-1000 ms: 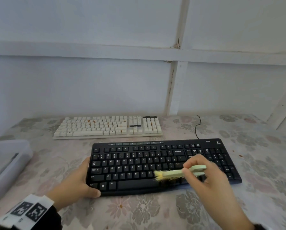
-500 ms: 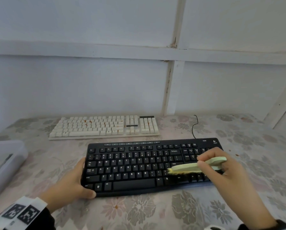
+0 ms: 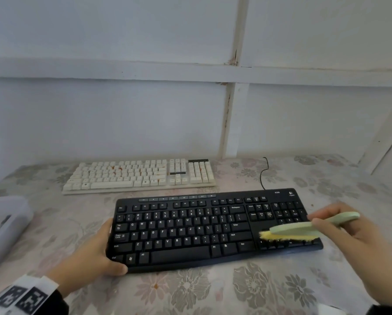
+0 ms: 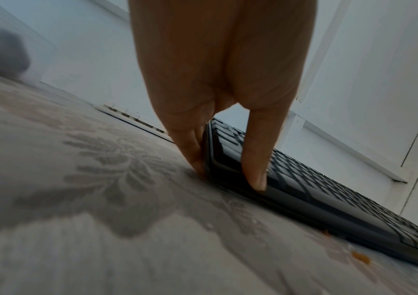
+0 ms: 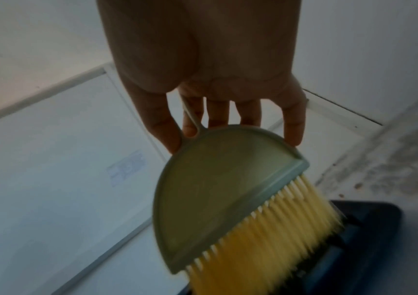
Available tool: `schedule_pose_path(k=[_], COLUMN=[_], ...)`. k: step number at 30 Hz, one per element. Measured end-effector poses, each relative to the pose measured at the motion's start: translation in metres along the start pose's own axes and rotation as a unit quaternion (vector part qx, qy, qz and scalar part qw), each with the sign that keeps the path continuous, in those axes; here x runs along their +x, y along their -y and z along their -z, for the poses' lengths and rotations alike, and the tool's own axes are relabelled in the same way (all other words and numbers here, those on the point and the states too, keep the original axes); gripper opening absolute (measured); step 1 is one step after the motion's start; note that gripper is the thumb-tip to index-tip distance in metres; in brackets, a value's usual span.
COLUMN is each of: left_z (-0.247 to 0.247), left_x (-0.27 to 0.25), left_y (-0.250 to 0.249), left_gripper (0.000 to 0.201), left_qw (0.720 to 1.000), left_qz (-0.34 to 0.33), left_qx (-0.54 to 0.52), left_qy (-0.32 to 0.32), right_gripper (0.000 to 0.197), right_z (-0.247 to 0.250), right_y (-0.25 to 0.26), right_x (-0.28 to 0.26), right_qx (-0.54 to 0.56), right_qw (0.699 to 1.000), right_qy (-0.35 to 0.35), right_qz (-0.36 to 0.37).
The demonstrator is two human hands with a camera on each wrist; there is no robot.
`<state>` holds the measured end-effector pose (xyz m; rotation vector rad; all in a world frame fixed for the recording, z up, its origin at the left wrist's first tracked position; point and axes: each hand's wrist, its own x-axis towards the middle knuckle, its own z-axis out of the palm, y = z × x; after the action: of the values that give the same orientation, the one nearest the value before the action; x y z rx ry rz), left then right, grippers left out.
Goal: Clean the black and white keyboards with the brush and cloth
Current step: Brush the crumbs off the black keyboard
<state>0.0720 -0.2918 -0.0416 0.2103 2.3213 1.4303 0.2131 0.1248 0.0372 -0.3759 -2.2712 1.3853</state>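
The black keyboard (image 3: 190,230) lies near me on the flowered tablecloth. My left hand (image 3: 92,253) holds its left end, thumb on the front corner and fingers along the side edge; the left wrist view shows the thumb (image 4: 254,159) on the black keyboard (image 4: 329,189). My right hand (image 3: 349,233) grips a pale green brush (image 3: 304,228) with yellow bristles, which touch the keys at the keyboard's right end near the number pad. In the right wrist view the brush (image 5: 215,189) hangs from my fingers over the keyboard's corner (image 5: 369,229). The white keyboard (image 3: 140,175) lies behind. No cloth shows.
A translucent plastic box (image 3: 4,228) stands at the left table edge. A black cable (image 3: 264,173) runs from behind the black keyboard toward the white panelled wall (image 3: 145,110). Small orange crumbs (image 4: 359,257) lie on the tablecloth (image 3: 213,292) in front of the keyboard.
My right hand has swept the brush rightward along the black keyboard, from below the letter keys to the number pad end. My left hand has kept hold of the left end.
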Motion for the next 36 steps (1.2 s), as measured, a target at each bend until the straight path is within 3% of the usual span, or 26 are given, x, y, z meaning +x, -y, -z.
schedule_pose_path(k=[3, 6, 9, 10, 12, 16, 22, 25, 28, 29, 30, 32, 33, 36], left_z=[0.001, 0.001, 0.001, 0.001, 0.001, 0.001, 0.000, -0.001, -0.002, -0.002, -0.002, -0.001, -0.001, -0.001], left_x=[0.001, 0.003, 0.003, 0.003, 0.003, 0.003, 0.000, 0.000, -0.002, -0.002, -0.003, -0.003, -0.003, -0.003], left_y=[0.001, 0.004, 0.005, 0.004, 0.004, 0.004, 0.000, -0.002, -0.004, -0.005, -0.005, -0.004, -0.003, -0.003], left_gripper=[0.103, 0.105, 0.101, 0.101, 0.101, 0.101, 0.097, 0.097, 0.100, 0.102, 0.102, 0.101, 0.100, 0.098], left_qw=[1.000, 1.000, 1.000, 1.000, 1.000, 1.000, 1.000, 1.000, 1.000, 1.000, 1.000, 1.000, 1.000, 1.000], left_qz=[0.003, 0.004, 0.003, 0.003, 0.004, 0.001, 0.001, 0.001, -0.003, -0.003, -0.003, -0.004, -0.008, -0.013], left_qx=[-0.005, -0.004, -0.005, -0.006, -0.006, -0.001, -0.005, -0.004, 0.006, 0.011, 0.014, 0.015, 0.015, 0.008], left_qy=[0.003, 0.003, -0.003, -0.004, -0.003, 0.002, -0.001, 0.003, 0.000, -0.002, -0.002, -0.001, -0.002, -0.006], right_gripper=[0.021, 0.019, 0.005, 0.011, 0.003, 0.021, 0.013, 0.012, 0.070, 0.076, 0.069, 0.021, 0.010, 0.011], right_z=[0.011, 0.025, 0.021, 0.017, 0.014, 0.028, 0.026, 0.029, 0.041, 0.040, 0.032, -0.003, -0.024, -0.092], right_y=[-0.012, -0.012, -0.004, -0.004, -0.007, -0.020, -0.018, -0.013, -0.025, -0.025, -0.012, 0.030, 0.041, 0.062], right_x=[0.004, 0.006, 0.004, 0.003, 0.002, 0.005, 0.003, -0.002, -0.004, -0.004, -0.007, -0.018, -0.024, -0.047], right_qx=[-0.073, -0.119, -0.065, -0.050, -0.064, -0.147, -0.074, -0.115, -0.158, -0.155, -0.144, -0.106, -0.091, -0.056], right_qw=[0.997, 0.990, 0.997, 0.998, 0.998, 0.986, 0.997, 0.990, 0.978, 0.977, 0.979, 0.988, 0.993, 0.994], right_qy=[-0.032, -0.079, -0.043, -0.020, -0.001, -0.081, -0.021, -0.075, -0.133, -0.147, -0.144, -0.114, -0.079, 0.067], right_qz=[0.001, 0.000, 0.010, 0.013, 0.014, -0.001, -0.001, -0.021, -0.025, -0.018, -0.010, 0.015, 0.014, 0.067])
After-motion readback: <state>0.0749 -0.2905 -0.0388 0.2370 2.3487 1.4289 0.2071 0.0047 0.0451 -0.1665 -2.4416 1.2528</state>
